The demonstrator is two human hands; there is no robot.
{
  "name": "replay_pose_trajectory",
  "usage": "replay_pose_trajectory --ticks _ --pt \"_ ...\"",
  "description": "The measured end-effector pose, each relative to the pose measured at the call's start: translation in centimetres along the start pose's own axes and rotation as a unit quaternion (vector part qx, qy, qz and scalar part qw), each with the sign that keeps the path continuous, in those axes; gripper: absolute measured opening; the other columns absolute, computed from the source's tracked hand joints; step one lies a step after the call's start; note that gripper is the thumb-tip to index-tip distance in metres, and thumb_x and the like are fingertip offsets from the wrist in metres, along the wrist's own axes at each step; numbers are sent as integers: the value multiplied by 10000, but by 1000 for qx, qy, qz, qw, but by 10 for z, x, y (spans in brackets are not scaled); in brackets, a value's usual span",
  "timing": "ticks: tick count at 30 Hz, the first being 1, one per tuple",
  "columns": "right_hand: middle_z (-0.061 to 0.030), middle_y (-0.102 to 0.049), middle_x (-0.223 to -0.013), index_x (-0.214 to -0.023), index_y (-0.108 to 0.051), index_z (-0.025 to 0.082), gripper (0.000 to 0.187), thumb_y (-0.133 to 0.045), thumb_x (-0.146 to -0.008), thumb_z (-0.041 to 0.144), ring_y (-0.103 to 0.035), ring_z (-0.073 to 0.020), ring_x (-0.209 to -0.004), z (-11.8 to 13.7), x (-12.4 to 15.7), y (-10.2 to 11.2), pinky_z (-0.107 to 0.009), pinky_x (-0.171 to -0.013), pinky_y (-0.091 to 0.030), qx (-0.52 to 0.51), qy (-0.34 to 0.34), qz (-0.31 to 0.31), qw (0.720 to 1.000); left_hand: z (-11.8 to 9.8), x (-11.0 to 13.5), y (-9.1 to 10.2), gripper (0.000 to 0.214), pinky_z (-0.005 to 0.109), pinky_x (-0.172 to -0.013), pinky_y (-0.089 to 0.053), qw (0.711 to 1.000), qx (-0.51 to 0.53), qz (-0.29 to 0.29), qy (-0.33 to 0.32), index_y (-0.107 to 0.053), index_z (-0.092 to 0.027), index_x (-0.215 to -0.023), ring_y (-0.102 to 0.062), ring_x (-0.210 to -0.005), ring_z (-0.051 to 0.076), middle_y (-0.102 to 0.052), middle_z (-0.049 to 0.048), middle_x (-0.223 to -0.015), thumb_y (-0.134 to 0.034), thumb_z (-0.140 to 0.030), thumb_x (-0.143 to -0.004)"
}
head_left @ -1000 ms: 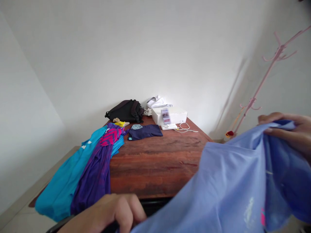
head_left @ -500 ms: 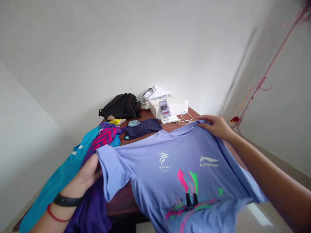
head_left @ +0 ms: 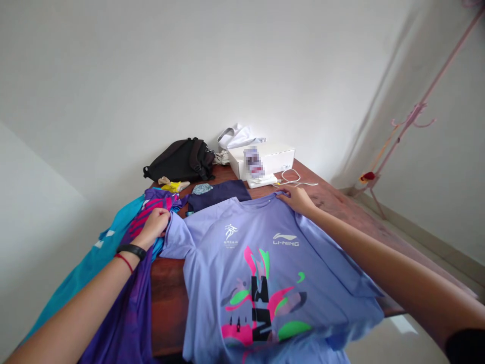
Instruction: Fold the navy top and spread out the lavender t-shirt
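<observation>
Right hand (head_left: 297,199) pinches the collar edge of the lavender Li-Ning T-shirt (head_left: 242,283), spread on the wooden table (head_left: 341,207). Left hand (head_left: 153,227) at its sleeve, grip unclear. Navy garment (head_left: 217,192) just past the collar; purple garment (head_left: 127,313) and teal garment (head_left: 87,268) beside the sleeve.

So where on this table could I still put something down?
Bare wood shows in two patches of the table: a strip between the purple clothes and the lilac T-shirt, and a wedge beyond the right hand, past the cable. The far end is crowded: bag, box, folded navy cloth.
</observation>
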State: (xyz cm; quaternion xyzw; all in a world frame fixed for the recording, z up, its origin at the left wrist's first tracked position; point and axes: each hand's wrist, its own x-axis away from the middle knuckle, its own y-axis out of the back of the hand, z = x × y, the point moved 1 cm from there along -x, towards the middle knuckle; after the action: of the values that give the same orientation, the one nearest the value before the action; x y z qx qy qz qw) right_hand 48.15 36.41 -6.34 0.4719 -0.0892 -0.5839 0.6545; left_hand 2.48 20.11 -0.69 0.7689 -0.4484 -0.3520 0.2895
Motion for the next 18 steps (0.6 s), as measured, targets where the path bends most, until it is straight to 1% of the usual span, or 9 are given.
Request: replay_pose_trajectory --ticks 2,3,4,6,7,9,12,15,18 --pt "-117 -733 -1152 -1244 -685 182 396 -620 -908 381 -678 -292 -1005 -2 6 -9 -427 -940 -515 28 10 2 1000 -6 8 -3 216 335 -695 -540 998 -47 -27 -7 -551 -121 -1064 -673 -831 240 -714 88 -952 -509 -262 -907" --pt "-133 -700 -1220 -1287 -656 174 430 -609 -919 392 -651 -307 -1086 -2 9 -13 -445 -994 -490 46 19 2 999 -12 13 -6 267 368 -786 -541 996 -78 -46 -26 -539 -121 -1138 -664 -976 273 -696 124 -1099 -516 -268 -916" --pt "-144 -660 -1287 -1315 -636 174 448 -597 -928 396 -611 -323 -1169 -2 12 -16 -464 -1047 -456 66 27 5 997 -20 18 -11 308 400 -871 -528 989 -117 -62 -65 -528 -128 -1201 -630 -1104 302 -657 148 -1220 -507 -279 -934" --pt "-150 -581 -1396 -1330 -627 192 444 -584 -937 396 -522 -349 -1295 1 16 -18 -499 -1116 -393 106 36 26 993 -39 27 -24 323 443 -953 -508 972 -178 -68 -140 -541 -146 -1238 -605 -1175 327 -632 157 -1267 -482 -291 -956" --pt "-151 -547 -1436 -1329 -629 201 440 -587 -936 394 -491 -358 -1328 4 18 -18 -509 -1129 -379 120 38 44 991 -48 31 -32 319 444 -973 -506 967 -183 -47 -172 -554 -152 -1237 -615 -1165 319 -641 152 -1250 -475 -290 -961" --pt "-158 -500 -1486 -1345 -619 199 461 -601 -927 392 -454 -368 -1370 13 22 -17 -514 -1140 -370 134 43 87 986 -67 37 -50 310 429 -1032 -492 960 -155 25 -233 -576 -169 -1236 -620 -1177 288 -651 133 -1250 -477 -282 -965" --pt "-192 -491 -1493 -1399 -578 165 520 -600 -928 384 -438 -373 -1400 33 29 -19 -516 -1151 -365 130 56 143 979 -87 49 -78 368 442 -1164 -400 927 -119 148 -323 -585 -189 -1307 -513 -1353 279 -591 120 -1404 -518 -330 -973" --pt "-184 -461 -1537 -1407 -581 187 541 -621 -922 424 -379 -396 -1452 54 41 -28 -552 -1175 -326 106 80 177 975 -96 63 -103 473 491 -1217 -321 902 -118 217 -353 -546 -204 -1414 -339 -1491 310 -455 119 -1560 -512 -422 -996" --pt "-164 -375 -1607 -1455 -540 204 603 -599 -935 504 -312 -387 -1497 65 54 -40 -550 -1198 -295 80 97 209 970 -95 76 -119 555 524 -1224 -284 895 -130 252 -344 -483 -222 -1494 -254 -1527 331 -350 116 -1629 -452 -505 -1018"
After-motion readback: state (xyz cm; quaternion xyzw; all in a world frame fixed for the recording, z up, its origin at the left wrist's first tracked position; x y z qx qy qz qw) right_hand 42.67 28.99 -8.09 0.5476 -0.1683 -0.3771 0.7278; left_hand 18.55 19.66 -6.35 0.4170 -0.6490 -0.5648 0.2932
